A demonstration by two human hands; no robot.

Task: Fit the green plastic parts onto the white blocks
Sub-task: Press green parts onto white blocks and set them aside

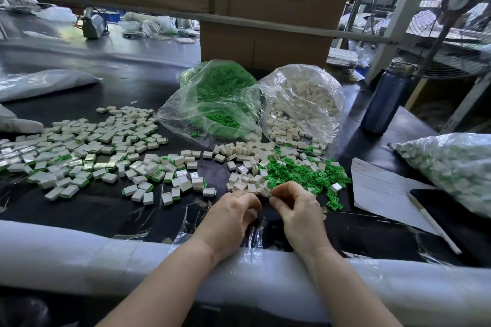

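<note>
- Here the finished white blocks [79,151] with green edges spread wide on my left over the black table [87,210].
- Loose green parts [300,172] lie heaped before my right hand [297,210].
- My left hand [228,215] and right hand are curled fingertip to fingertip; what they pinch I cannot tell.
- Bare table lies just behind the padded edge [79,252].

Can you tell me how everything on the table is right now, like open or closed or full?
Clear plastic bag of green parts: open, spilling.
Clear plastic bag of white blocks: open, spilling.
Dark blue metal bottle: upright, capped.
Left hand: fingers curled.
Right hand: fingers curled.
</note>
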